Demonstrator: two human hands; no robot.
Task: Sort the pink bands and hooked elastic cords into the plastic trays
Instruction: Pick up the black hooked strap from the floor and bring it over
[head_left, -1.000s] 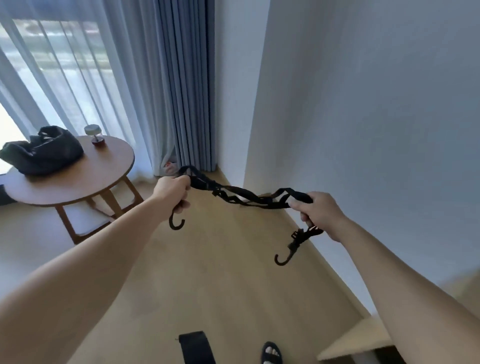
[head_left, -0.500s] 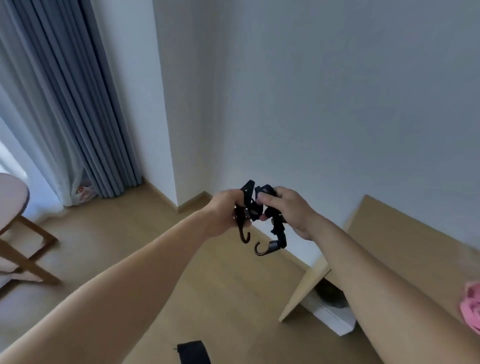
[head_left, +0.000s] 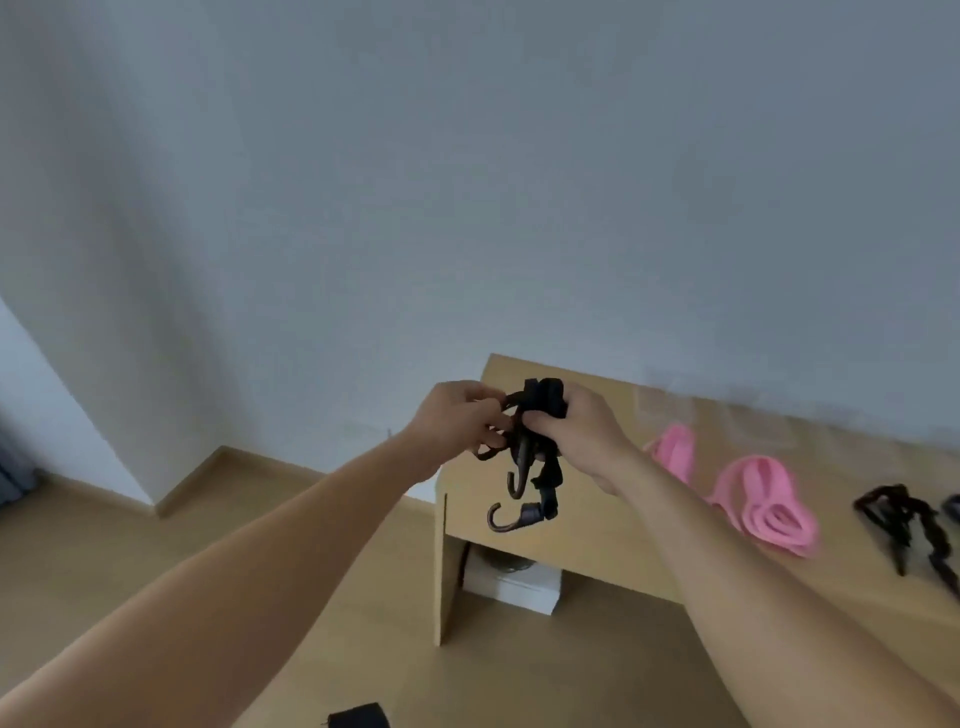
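Two-handed, gripping a bunched black elastic cord in mid-air, in front of the left end of a light wooden table. Clenching the cord's folded top with the curled fingers and thumb of the right hand; pinching loose strands on its other side with the curled fingers of the left hand, close beside the right. Letting two dark curved ends dangle below the fists, the upper hook just above the lower hook. Looking past the right forearm at two looped bands lying apart on the tabletop: a smaller pink band nearer the hands and a larger pink band to its right. Spotting a second tangled black cord further right on the same surface. Making out, only as blur, clear plastic trays at the table's back edge against the grey wall, behind the bands; unable to tell their contents. Glimpsing a white box on the floor under the table.
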